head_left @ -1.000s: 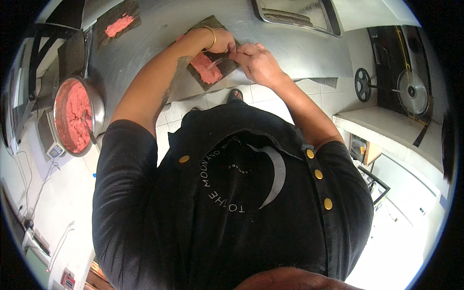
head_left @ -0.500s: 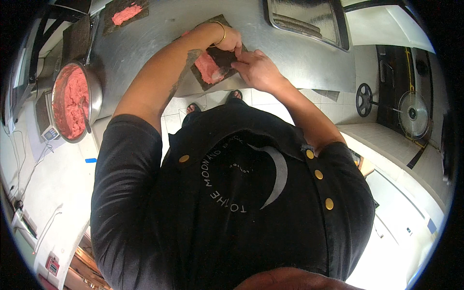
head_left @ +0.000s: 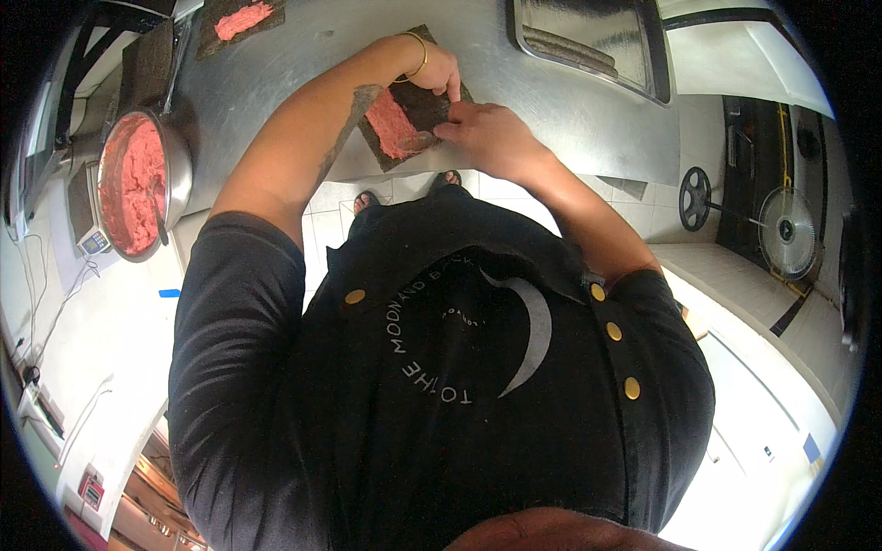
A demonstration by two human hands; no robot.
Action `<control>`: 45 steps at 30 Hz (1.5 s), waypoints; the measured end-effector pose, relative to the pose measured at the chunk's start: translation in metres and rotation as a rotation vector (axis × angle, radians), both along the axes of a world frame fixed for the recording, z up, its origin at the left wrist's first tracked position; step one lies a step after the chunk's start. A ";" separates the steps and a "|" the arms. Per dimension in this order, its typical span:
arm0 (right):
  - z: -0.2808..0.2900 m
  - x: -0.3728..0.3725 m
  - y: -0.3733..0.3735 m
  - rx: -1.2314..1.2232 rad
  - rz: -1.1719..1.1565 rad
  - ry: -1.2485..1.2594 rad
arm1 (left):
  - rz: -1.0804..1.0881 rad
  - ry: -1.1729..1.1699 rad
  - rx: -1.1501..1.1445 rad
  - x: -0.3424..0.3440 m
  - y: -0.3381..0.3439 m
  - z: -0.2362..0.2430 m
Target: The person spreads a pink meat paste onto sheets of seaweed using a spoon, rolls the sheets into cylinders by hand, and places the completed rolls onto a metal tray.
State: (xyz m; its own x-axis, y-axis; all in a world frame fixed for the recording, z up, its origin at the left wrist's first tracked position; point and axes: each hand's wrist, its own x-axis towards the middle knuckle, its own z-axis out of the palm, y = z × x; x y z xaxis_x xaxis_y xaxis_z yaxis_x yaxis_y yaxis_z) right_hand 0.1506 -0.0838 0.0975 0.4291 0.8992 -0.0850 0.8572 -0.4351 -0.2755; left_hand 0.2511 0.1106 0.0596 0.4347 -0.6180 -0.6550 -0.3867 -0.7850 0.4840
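Observation:
A dark seaweed sheet [head_left: 375, 147] lies slantwise near the front edge of the metal table, with pink minced paste [head_left: 390, 123] along its left side. My right hand [head_left: 496, 138] is closed on a spoon, whose bowl [head_left: 418, 141] rests against the lower end of the paste; its handle is hidden in the fingers. My left hand [head_left: 435, 73], wearing a gold bangle, is over the sheet's far part. Its index finger points down and meets the right hand's fingertips. The other fingers are curled, and what they may hold is hidden.
At left stands a metal bowl [head_left: 182, 174] of pink paste with a utensil in it, beside a small scale [head_left: 93, 242]. Another seaweed sheet [head_left: 213, 40] with paste lies far left. A metal tray [head_left: 634, 60] holding dark rolls is far right. A fan [head_left: 786, 230] stands further right.
My left index finger has straightened downward from a bent, pinched pose. My right hand and the spoon have shifted slightly; the view has moved a little.

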 end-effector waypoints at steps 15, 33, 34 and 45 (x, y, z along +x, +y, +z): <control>0.002 -0.012 -0.006 -0.085 0.008 0.150 | 0.035 -0.008 -0.060 0.002 0.000 -0.013; 0.012 -0.002 -0.029 0.040 -0.107 0.013 | 0.057 0.013 -0.044 -0.001 0.000 -0.005; 0.012 -0.005 -0.023 0.014 -0.069 0.005 | 0.050 0.011 -0.044 0.000 0.001 -0.005; 0.011 0.001 -0.023 0.085 -0.115 -0.110 | 0.002 -0.016 -0.026 0.000 -0.001 -0.003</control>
State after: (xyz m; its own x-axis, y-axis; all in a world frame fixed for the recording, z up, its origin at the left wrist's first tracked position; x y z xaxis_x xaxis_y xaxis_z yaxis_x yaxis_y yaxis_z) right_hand 0.1519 -0.1068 0.1082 0.5323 0.8455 0.0419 0.8299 -0.5114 -0.2231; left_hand 0.2509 0.1097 0.0571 0.4467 -0.6339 -0.6313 -0.3928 -0.7730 0.4982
